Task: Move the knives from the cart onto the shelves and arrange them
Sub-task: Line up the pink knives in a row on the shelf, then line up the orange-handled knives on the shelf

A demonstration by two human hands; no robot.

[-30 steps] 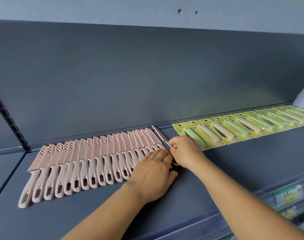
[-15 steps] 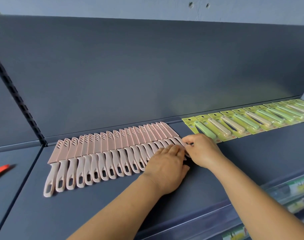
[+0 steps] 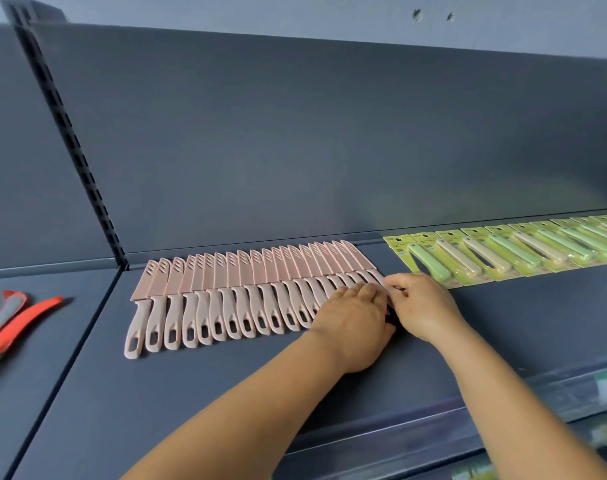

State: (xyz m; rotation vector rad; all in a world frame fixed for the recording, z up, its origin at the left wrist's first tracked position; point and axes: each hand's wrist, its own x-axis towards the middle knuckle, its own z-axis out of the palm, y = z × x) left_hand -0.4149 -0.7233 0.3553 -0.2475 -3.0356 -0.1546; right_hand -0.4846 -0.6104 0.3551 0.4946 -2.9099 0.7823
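Observation:
A long row of pink sheathed knives (image 3: 246,292) lies side by side on the dark grey shelf (image 3: 198,386), blades toward the back panel. My left hand (image 3: 354,320) rests flat, fingers straight, on the handles at the row's right end. Just to its right, my right hand (image 3: 421,304) has its fingers curled and pinches the handle of the rightmost pink knife (image 3: 376,275). The handles under both hands are hidden.
Yellow-green carded knives (image 3: 496,251) run overlapped along the shelf's back to the right. Red and grey tools (image 3: 15,323) lie on the neighbouring shelf at the left. A slotted upright (image 3: 70,140) divides the bays. A label strip (image 3: 554,393) lines the front edge.
A second ago my right hand held a pink knife on edge at the row's end; now that knife lies flat in the row. My view has swung left.

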